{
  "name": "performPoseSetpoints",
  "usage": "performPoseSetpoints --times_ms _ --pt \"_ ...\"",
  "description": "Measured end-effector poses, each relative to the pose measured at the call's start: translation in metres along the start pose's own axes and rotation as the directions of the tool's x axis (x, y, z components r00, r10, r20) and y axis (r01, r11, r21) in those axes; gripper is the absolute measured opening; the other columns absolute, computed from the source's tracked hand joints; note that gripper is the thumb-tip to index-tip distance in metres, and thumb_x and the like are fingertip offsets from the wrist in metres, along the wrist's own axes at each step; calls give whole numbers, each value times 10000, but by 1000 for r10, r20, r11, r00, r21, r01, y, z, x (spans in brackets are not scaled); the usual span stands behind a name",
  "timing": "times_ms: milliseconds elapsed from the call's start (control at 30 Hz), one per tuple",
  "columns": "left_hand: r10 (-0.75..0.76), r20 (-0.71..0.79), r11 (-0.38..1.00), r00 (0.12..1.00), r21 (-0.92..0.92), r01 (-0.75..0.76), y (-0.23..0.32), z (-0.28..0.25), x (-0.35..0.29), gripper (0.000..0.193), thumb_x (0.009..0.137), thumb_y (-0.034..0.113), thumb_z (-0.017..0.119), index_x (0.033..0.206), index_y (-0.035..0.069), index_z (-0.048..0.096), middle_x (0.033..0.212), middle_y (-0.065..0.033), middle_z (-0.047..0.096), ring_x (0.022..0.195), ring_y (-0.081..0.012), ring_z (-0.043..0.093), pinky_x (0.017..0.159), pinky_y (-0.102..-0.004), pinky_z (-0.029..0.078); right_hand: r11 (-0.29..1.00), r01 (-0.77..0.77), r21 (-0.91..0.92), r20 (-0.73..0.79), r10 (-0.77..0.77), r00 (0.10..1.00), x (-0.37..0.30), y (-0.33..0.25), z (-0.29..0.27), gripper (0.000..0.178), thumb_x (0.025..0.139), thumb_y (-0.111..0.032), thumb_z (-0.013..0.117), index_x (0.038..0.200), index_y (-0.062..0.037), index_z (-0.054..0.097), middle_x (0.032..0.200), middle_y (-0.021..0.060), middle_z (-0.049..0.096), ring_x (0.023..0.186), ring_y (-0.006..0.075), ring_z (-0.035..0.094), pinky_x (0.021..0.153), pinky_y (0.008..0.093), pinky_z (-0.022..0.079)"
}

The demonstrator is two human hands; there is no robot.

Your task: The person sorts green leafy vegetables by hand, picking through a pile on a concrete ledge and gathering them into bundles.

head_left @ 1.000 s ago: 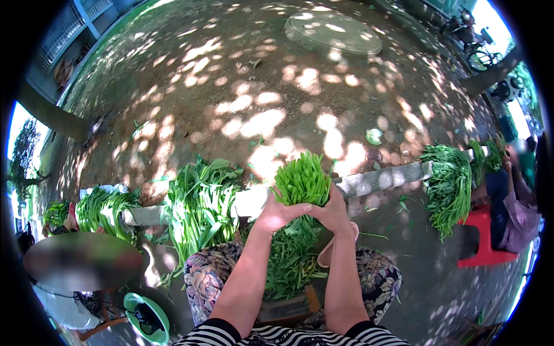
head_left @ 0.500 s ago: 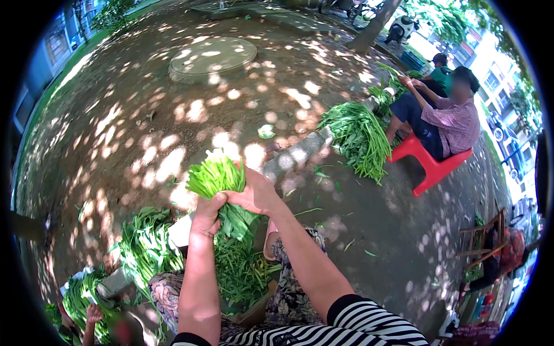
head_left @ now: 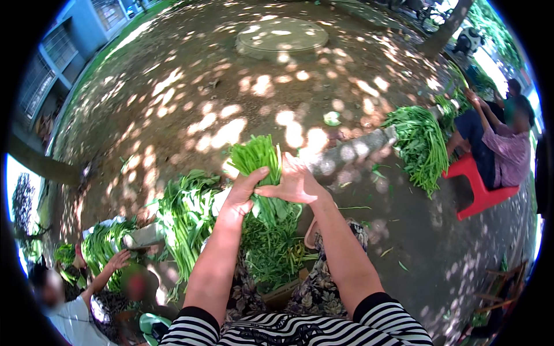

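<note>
Above my lap I hold a bunch of leafy greens [head_left: 254,157], its bright cut stalk ends up and its darker leaves hanging down. My left hand [head_left: 244,189] is wrapped round the left side of the bunch, thumb across the front. My right hand [head_left: 295,180] grips its right side, with the thumb stretched across toward the left thumb; its fingertips are partly hidden. Below, loose greens [head_left: 268,245] fill a cardboard box [head_left: 283,294] between my knees. To the left of my knees lies a pile of long-stalked greens [head_left: 187,216].
A concrete curb [head_left: 352,147] runs across the ground. More greens [head_left: 418,141] lie at the right, near a person on a red plastic stool [head_left: 479,187]. At the lower left, another person [head_left: 86,305] reaches toward a pile of greens [head_left: 109,242]. A round concrete slab [head_left: 283,37] lies farther off.
My view has turned left, so the surroundings shift right in the picture. The bunch stays in my hands, and my right hand's grip has opened out somewhat. The lower-left person's arm shows more.
</note>
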State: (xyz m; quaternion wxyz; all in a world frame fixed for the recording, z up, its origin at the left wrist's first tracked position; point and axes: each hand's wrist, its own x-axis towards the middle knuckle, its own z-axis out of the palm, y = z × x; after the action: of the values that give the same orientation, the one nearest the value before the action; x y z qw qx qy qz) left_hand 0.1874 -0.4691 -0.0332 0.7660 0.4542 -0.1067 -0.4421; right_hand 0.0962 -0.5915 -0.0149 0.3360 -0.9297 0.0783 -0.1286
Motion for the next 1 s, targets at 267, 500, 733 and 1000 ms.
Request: performPoseSetpoints --times_ms 267,500,733,1000 --pt "7 69 969 998 245 -24 0 -20 -16 674 625 11 716 1222 -13 403 1153 -108 499 1044 -206 498 881 -303 435 996 -81 -35 320 88 943 9 -11 -1 1115 499 -629 691 1325 -33 237 1227 185 424 1188 323 365 959 460 295" --pt "9 -132 998 991 -56 -16 -18 -20 -19 518 715 84 647 1191 32 450 1117 -70 526 1015 -180 504 871 -295 421 989 -136 53 326 112 939 10 1 23 1185 472 -596 706 1363 -37 161 1378 215 250 1274 353 255 1028 475 243" --pt "11 -58 990 998 141 -3 -33 -12 -22 590 674 81 691 1200 6 434 1125 -86 514 1026 -194 500 889 -306 414 996 -75 -51 347 89 934 3 14 18 1003 467 -496 703 1262 -9 332 1212 183 443 1131 322 426 937 412 349" --pt "-59 -140 997 988 -63 50 -50 -46 4 410 688 46 644 1077 12 520 955 -83 594 847 -198 582 764 -312 492 984 -164 70 418 120 900 15 -1 -3 1033 482 -530 712 1264 34 340 1223 225 441 1116 326 455 938 362 367"
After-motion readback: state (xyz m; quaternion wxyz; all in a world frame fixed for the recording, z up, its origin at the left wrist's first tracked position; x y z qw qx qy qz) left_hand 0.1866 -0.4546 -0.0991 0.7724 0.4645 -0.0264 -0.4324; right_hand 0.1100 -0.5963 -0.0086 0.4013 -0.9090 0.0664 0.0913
